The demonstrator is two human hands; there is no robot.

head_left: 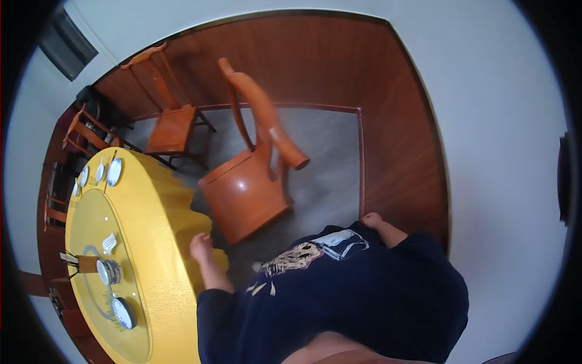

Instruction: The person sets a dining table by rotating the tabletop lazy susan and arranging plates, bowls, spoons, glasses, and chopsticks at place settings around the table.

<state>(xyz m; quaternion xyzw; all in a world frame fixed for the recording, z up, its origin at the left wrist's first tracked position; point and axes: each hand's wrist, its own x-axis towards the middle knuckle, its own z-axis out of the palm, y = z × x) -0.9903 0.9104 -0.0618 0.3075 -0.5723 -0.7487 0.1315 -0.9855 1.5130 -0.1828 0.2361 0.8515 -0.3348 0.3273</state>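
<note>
My left hand (200,247) hangs beside the yellow tablecloth (159,242) of a round table, its fingers curled in and nothing seen in them. Close to the wood wall panel, my right hand (373,219) is closed like a fist, with no object visible in it. Ahead of me stands an orange-brown wooden chair (245,194) with a curved top rail; it looks turned at an angle to the table. Neither hand touches the chair.
On the table's glass turntable (136,303) are a stack of plates (109,272), another plate stack (124,313) and a folded white napkin (110,243). Place settings line the far rim. A second wooden chair (170,130) stands by the back wall panel (315,60).
</note>
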